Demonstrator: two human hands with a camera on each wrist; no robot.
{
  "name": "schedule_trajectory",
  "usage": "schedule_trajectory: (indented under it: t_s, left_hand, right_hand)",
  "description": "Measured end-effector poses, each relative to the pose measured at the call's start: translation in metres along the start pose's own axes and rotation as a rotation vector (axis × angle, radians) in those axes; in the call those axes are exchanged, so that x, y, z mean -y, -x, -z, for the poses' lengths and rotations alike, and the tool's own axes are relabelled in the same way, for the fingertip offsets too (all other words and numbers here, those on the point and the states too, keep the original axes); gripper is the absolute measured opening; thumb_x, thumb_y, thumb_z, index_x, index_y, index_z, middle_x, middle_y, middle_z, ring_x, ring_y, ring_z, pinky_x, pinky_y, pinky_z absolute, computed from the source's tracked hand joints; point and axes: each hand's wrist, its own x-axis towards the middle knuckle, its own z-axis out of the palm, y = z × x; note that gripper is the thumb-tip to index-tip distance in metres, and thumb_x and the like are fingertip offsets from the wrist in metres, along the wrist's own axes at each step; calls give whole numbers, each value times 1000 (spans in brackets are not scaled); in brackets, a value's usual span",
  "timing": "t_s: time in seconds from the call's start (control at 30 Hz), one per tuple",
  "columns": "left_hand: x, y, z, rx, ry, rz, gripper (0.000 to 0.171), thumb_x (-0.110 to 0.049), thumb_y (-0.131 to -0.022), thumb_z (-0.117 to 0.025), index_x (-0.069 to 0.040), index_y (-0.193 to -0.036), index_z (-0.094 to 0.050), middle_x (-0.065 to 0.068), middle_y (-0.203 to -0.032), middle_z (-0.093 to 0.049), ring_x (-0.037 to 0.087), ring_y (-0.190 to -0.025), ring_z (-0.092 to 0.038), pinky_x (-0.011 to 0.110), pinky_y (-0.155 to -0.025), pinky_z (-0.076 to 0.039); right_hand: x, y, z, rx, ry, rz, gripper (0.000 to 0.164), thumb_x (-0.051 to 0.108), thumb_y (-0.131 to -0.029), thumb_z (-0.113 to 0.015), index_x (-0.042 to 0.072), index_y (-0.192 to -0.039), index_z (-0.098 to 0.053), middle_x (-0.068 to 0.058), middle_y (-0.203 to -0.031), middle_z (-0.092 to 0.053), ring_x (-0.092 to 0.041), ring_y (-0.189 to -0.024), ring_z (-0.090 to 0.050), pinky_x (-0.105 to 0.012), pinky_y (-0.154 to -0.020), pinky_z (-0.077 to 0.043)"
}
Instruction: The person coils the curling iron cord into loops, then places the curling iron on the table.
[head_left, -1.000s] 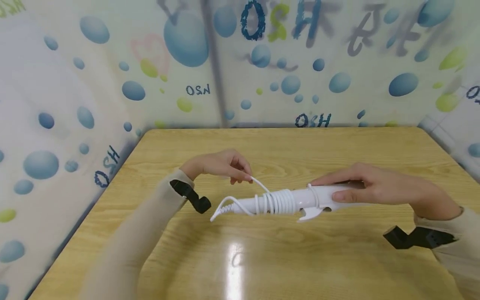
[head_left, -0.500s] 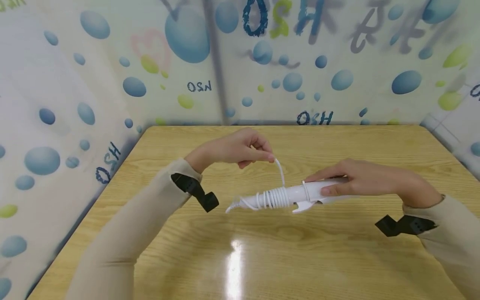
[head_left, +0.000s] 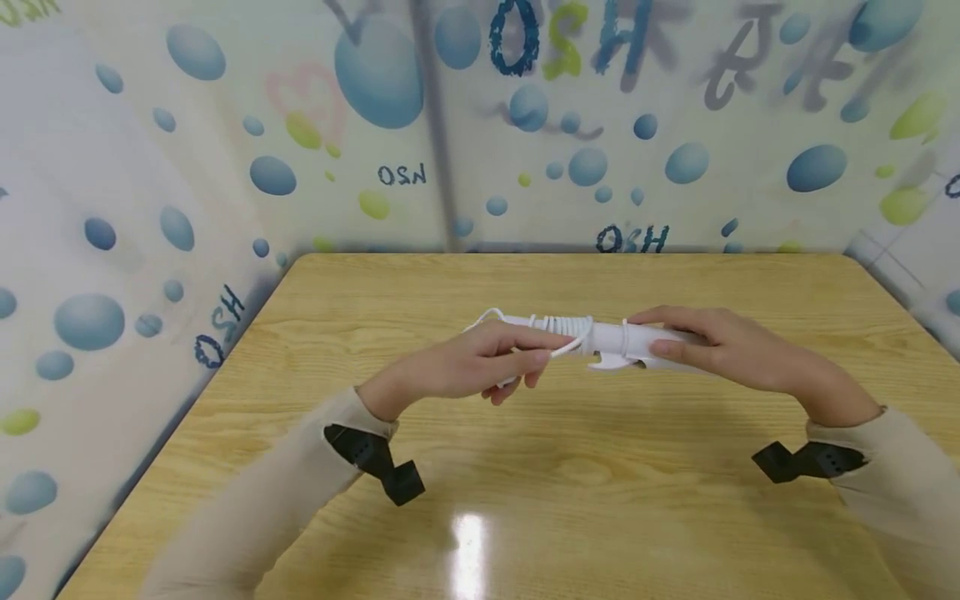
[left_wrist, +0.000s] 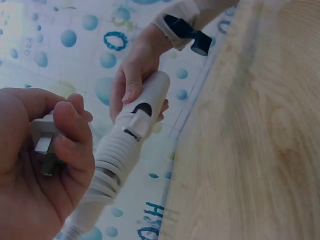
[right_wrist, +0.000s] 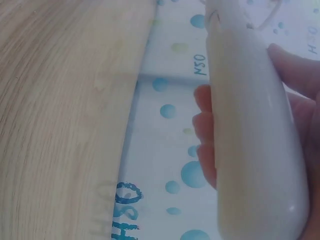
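Observation:
A white wand-shaped electric appliance (head_left: pixel 609 337) lies level in the air over the table, its wider end to the right. White power cord (head_left: pixel 566 325) winds in several turns around its slimmer part. My right hand (head_left: pixel 738 343) grips the wide body, thumb on the near side; in the right wrist view, fingers wrap around the smooth body (right_wrist: pixel 255 140). My left hand (head_left: pixel 487 362) pinches the free cord between thumb and index finger, in front of the coils. Within its curled fingers sits the plug (left_wrist: pixel 44 142), metal prongs showing in the left wrist view. A small hooked lever (left_wrist: pixel 137 123) sticks out beside a dark opening.
Beneath the hands is a wood-grain table (head_left: pixel 600 492), with a glare spot near its front. Walls (head_left: pixel 480 142) covered with blue and green drops stand behind it and to the left. Dark cameras (head_left: pixel 810 462) are strapped on both wrists.
My left hand rose behind the appliance with the cord, then came over and down in front of it. The appliance has moved away from me, toward the back of the table. My right hand keeps its grip.

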Motion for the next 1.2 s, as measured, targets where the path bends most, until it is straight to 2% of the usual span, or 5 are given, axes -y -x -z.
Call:
schedule_trajectory:
  t_s: [0.33, 0.53, 0.9, 1.07, 1.2]
  left_hand:
    - [43, 2, -25, 14, 67, -76, 36, -10, -100, -35, 1, -134, -44, 12, -80, -53, 22, -65, -49, 27, -51, -41]
    - [68, -10, -19, 14, 9, 89, 26, -11, -99, -41, 0, -113, -60, 13, -88, -58, 26, -74, -55, 35, -63, -49]
    - [78, -28, 12, 61, 56, -107, 16, 13, -85, -53, 18, -100, -57, 17, -98, -62, 8, -83, -56, 28, -70, -48]
    - [70, -21, 20, 223, -58, -76, 22, 4, -92, -50, 9, -111, -58, 15, -108, -61, 10, -81, -56, 36, -69, -50]
    - [59, -18, 22, 216, -205, 14, 23, -2, -93, -51, 6, -114, -59, 12, -107, -61, 8, -85, -56, 27, -73, -48]
  right_hand:
    - [-4, 3, 4, -2, -207, 162, 37, 3, -97, -42, 6, -134, -45, -8, -109, -56, -17, -86, -56, -29, -70, -48]
    - [3, 6, 5, 67, -262, 234, 40, -3, -95, -42, 4, -134, -45, -3, -112, -57, -17, -85, -57, -30, -67, -49]
    - [11, 7, -3, 230, -162, 153, 38, 11, -96, -49, 17, -134, -49, -4, -117, -57, -12, -80, -56, -29, -65, -48]
    - [6, -2, -7, 302, -138, 115, 39, 20, -95, -53, 15, -133, -50, 1, -113, -59, -12, -84, -58, -29, -68, -49]
    - [1, -11, -10, 313, -88, 79, 41, 27, -94, -54, 13, -132, -50, 0, -115, -58, -11, -85, -57, -29, -69, -48]
